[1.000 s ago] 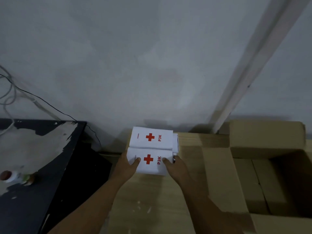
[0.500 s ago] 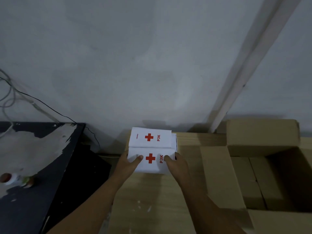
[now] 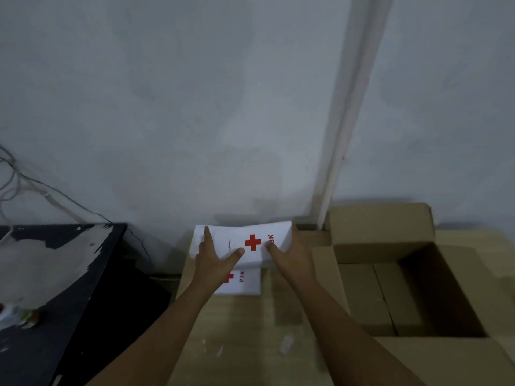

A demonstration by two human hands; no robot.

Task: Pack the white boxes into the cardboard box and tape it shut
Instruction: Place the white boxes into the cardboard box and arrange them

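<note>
Fingers (image 3: 206, 238) gripping crosswise white box (image 3: 245, 243)

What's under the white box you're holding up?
Another white box with a red cross lies on the table beneath the lifted box. The left hand covers part of it, so anything further under is hidden.

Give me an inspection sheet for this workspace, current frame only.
Surface: wooden table, pale flecks.
Job's things: held white box, raised; second white box on the table beneath; cardboard box open, flaps out, nothing seen inside.
Clutter: small bottle on black bench.
Hands: left hand and right hand grip the held box's sides.
Cables: wires on wall, left.
Surroundings: grey wall, white conduit.
</note>
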